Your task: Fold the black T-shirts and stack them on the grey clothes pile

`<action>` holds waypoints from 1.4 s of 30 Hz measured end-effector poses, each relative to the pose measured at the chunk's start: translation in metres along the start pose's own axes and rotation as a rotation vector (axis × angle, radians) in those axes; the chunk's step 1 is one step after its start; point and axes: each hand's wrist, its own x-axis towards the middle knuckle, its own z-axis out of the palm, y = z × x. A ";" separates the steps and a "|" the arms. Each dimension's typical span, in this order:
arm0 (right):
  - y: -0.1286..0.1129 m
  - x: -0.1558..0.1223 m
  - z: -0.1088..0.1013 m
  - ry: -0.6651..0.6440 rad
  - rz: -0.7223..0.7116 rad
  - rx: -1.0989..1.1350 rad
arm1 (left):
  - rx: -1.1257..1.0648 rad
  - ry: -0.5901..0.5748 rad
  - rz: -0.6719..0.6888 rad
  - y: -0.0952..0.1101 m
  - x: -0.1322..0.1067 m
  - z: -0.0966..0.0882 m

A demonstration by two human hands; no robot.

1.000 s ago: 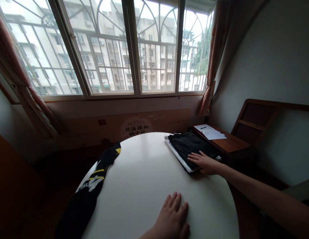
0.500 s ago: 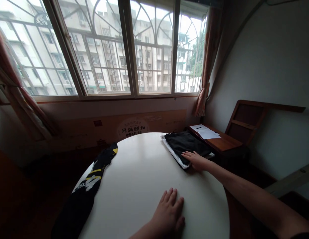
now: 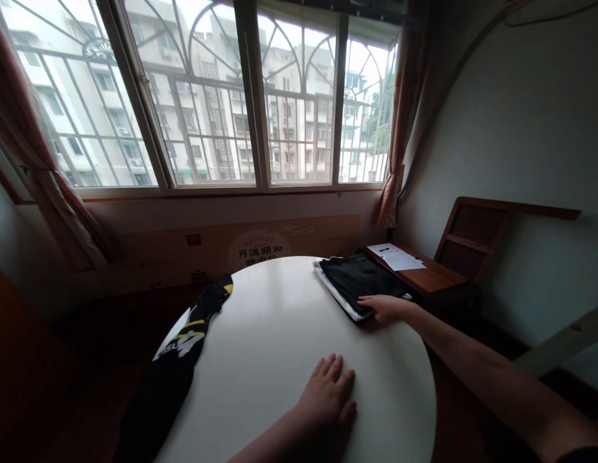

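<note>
A stack of folded clothes [image 3: 359, 276], black on top with a white layer underneath, lies at the far right of the round white table [image 3: 265, 321]. My right hand [image 3: 386, 308] pinches the near right edge of this stack, thumb on top, the other fingers hidden below. Flat on the tabletop nearer to me rests my left hand [image 3: 330, 392], its fingers a little apart and nothing in it. Along the table's left edge hangs a black garment [image 3: 168, 373] with yellow stripes and white lettering, partly over the side.
Behind the table on the right stands a brown wooden surface [image 3: 446, 281] with white papers [image 3: 400, 257] and a dark pen on it. A barred window [image 3: 299, 116] with tied curtains [image 3: 393, 186] fills the wall ahead. A printed cardboard panel [image 3: 323, 235] leans below the window.
My right hand has gone from lying spread on the black cloth to gripping the stack's edge. My left hand stays flat on the table. The view has shifted slightly.
</note>
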 end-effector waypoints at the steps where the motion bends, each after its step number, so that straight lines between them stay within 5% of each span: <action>1: -0.007 -0.002 -0.001 0.012 0.005 0.012 | -0.012 0.013 0.011 0.000 0.000 0.000; 5: -0.056 0.001 0.006 0.197 -0.095 0.170 | -0.187 0.166 0.044 -0.002 -0.003 -0.013; 9: -0.124 0.023 0.028 0.395 -0.217 0.943 | -0.476 0.524 -0.140 -0.017 -0.004 -0.037; 13: -0.175 0.053 0.063 0.477 -0.012 1.546 | -0.882 0.831 -0.377 -0.049 0.000 -0.054; 16: -0.193 0.066 0.093 0.530 0.088 1.698 | -1.095 0.947 -0.503 -0.072 0.002 -0.058; 20: -0.196 0.067 0.116 0.539 0.013 1.602 | -1.159 1.010 -0.573 -0.087 0.002 -0.054; 32: -0.180 0.076 0.121 0.749 0.000 1.567 | -1.361 1.024 -0.538 -0.084 0.000 -0.051; 42: -0.196 0.062 0.112 0.488 0.017 1.643 | -1.546 0.918 -0.401 -0.079 0.001 -0.049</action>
